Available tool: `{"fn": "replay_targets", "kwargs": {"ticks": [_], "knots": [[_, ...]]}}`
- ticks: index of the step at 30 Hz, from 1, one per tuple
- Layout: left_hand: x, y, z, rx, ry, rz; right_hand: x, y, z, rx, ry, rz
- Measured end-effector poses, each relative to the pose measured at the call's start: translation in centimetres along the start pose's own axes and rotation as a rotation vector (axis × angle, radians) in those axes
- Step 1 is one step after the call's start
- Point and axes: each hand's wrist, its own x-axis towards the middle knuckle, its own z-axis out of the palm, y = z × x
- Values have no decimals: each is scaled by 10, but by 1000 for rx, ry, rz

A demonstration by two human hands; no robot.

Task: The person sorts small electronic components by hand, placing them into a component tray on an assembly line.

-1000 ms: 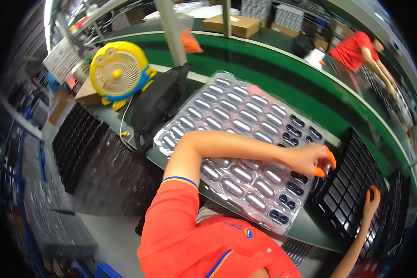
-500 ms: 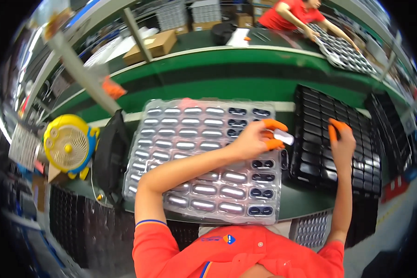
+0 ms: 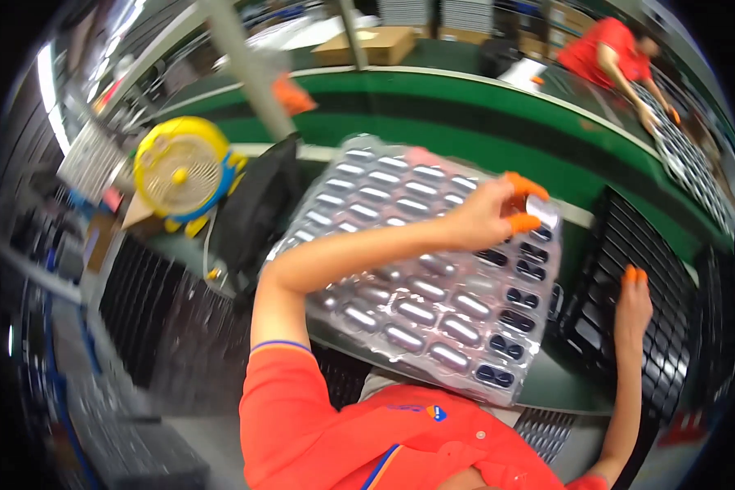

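My left hand (image 3: 498, 214), with orange finger cots, pinches a small glossy oval piece (image 3: 542, 211) between thumb and fingers. It is over the far right corner of a clear plastic blister tray (image 3: 521, 392). Most of the tray's pockets look silvery and capsule-shaped, while dark oval pieces (image 3: 508, 346) sit in those along the right side. My left forearm hides part of the middle. My right hand (image 3: 632, 310), also in orange finger cots, reaches over a black compartment tray (image 3: 600, 282). Its fingertips are stretched out close together at the tray's surface; nothing shows in them.
A yellow and blue desk fan (image 3: 181, 173) and a black bag (image 3: 257, 214) stand left of the blister tray. Beyond the green bench edge (image 3: 433, 98), a person in red (image 3: 608, 53) handles another tray. A cardboard box (image 3: 367, 45) lies on that far bench.
The view has turned, and the blister tray looks more slanted. My left hand has brought the oval piece from the gap between trays to the blister tray's far right corner.
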Motion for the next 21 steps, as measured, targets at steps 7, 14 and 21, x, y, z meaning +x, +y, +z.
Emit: {"fn": "replay_targets", "kwargs": {"ticks": [7, 14, 21], "knots": [[-123, 87, -260, 1115, 1059, 405, -5, 20, 3, -81, -71, 76], [-315, 173, -528, 960, 1420, 325, -15, 42, 30, 2, 58, -7], [-305, 119, -506, 1487, 1447, -634, -18, 38, 11, 17, 110, -82]]}}
